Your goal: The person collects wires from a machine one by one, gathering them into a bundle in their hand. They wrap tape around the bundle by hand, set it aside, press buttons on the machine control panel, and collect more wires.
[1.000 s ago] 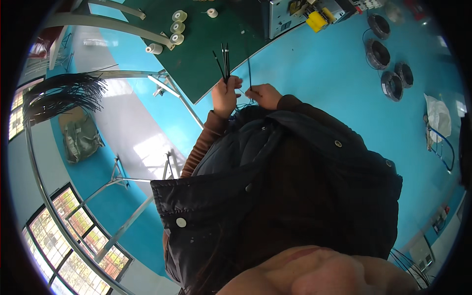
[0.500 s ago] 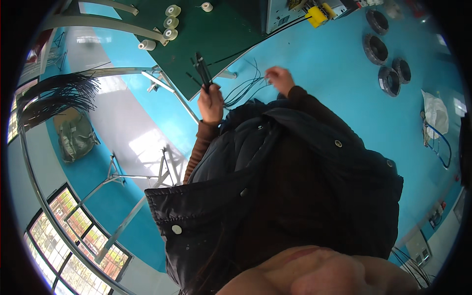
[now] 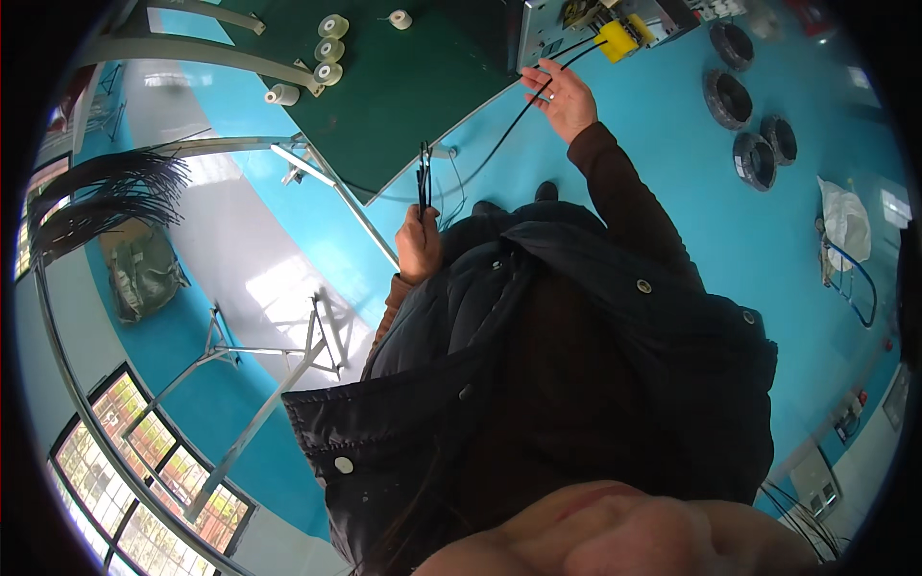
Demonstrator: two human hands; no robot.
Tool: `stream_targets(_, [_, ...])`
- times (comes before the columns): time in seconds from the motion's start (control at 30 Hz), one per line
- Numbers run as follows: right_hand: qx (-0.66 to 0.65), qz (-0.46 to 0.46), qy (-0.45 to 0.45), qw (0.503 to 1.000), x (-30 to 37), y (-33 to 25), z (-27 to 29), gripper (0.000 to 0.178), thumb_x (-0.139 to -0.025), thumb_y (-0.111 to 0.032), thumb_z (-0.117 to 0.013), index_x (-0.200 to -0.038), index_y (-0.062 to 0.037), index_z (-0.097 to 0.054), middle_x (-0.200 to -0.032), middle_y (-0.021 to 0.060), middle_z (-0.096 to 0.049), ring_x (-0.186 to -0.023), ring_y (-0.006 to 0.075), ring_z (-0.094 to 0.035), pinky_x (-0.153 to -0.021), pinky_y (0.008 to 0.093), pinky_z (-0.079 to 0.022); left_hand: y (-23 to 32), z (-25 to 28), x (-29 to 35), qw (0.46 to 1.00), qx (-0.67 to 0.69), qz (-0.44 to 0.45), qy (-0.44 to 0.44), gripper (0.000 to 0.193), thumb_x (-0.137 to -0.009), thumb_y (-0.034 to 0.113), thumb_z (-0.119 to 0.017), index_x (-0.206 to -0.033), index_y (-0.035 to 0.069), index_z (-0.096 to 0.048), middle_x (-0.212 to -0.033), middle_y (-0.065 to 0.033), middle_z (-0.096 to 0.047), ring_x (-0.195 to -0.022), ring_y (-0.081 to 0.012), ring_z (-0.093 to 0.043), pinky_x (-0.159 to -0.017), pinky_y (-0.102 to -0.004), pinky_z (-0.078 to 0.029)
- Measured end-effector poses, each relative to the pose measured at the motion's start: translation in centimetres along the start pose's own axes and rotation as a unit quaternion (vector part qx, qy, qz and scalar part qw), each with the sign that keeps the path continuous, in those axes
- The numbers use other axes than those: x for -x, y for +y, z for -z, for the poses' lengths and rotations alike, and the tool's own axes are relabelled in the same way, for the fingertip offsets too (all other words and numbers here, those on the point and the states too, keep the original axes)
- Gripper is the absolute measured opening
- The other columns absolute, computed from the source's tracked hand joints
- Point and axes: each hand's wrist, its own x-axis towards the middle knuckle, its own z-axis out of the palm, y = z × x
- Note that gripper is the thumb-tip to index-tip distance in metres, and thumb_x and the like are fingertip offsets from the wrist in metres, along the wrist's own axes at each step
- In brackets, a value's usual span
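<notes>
My left hand is closed around a bunch of black cables, whose ends stick up beyond the fingers. My right hand reaches out toward the machine, fingers spread. A long black cable passes across those fingers; whether they touch it I cannot tell. It comes from the yellow part of the machine and curves down toward the floor near my left hand.
Several tape rolls and a white spool sit on the green table. Coils of black cable lie on the blue floor at right. More black cables hang over a metal rail at left.
My right hand has moved up and forward to the machine, its fingers now spread. My left hand has lowered slightly, and the cables in it now point straight up.
</notes>
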Motion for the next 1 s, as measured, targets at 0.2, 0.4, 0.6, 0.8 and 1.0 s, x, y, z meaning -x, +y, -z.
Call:
stream_targets(0.2, [0.046, 0.002, 0.057, 0.997, -0.3, 0.3, -1.0, 0.023, -0.09, -0.025, -0.046, -0.103, -0.0073, -0.054, -0.099, 0.0088, -0.061, -0.09, 0.0193, -0.056, -0.077, 0.0335, -0.043, -0.3, 0.1, 0.2, 0.999, -0.043, -0.02, -0.027, 0.013, -0.087, 0.011, -0.048, -0.086, -0.001, -0.05, -0.07, -0.02, -0.058, -0.064, -0.0386, -0.057, -0.055, -0.0412, -0.043])
stream_targets(0.4, [0.092, -0.048, 0.029, 0.994, -0.3, 1.0, -1.7, 0.022, -0.09, -0.027, -0.05, -0.1, -0.0087, -0.055, -0.093, 0.004, -0.063, -0.08, 0.0111, -0.055, -0.069, 0.0262, -0.041, -1.7, 0.5, 1.3, 0.997, -0.068, -0.022, -0.021, 0.017, -0.086, 0.015, -0.052, -0.087, -0.001, -0.049, -0.069, -0.0212, -0.057, -0.065, -0.0412, -0.056, -0.054, -0.044, -0.041])
stream_targets(0.6, [0.157, -0.009, 0.08, 0.984, -0.7, 1.4, -1.8, 0.023, -0.09, -0.029, -0.047, -0.099, -0.0096, -0.056, -0.094, 0.0033, -0.063, -0.078, 0.0099, -0.054, -0.064, 0.0246, -0.041, -2.5, 0.9, 1.7, 0.996, -0.088, -0.001, -0.025, 0.018, -0.086, 0.016, -0.052, -0.085, -0.002, -0.051, -0.067, -0.0228, -0.056, -0.065, -0.0421, -0.055, -0.054, -0.0443, -0.041])
stream_targets(0.8, [0.249, 0.009, 0.111, 0.962, -0.7, 1.8, -1.0, 0.025, -0.084, -0.029, -0.049, -0.092, -0.0083, -0.06, -0.088, 0.0015, -0.063, -0.075, 0.0114, -0.056, -0.061, 0.0246, -0.042, -1.8, 1.3, 1.3, 0.997, -0.077, -0.007, -0.02, 0.018, -0.085, 0.015, -0.053, -0.084, -0.003, -0.052, -0.066, -0.0221, -0.056, -0.062, -0.0403, -0.056, -0.053, -0.0425, -0.042])
stream_targets(1.0, [0.345, -0.01, 0.054, 0.937, 2.2, 5.8, -0.3, 0.024, -0.089, -0.028, -0.049, -0.089, -0.0081, -0.061, -0.087, 0.0008, -0.061, -0.072, 0.0087, -0.055, -0.061, 0.0234, -0.043, 1.6, 1.7, -1.9, 0.999, 0.01, 0.025, -0.029, 0.017, -0.086, 0.015, -0.051, -0.085, -0.002, -0.053, -0.061, -0.0147, -0.057, -0.048, -0.0255, -0.055, -0.045, -0.0332, -0.042])
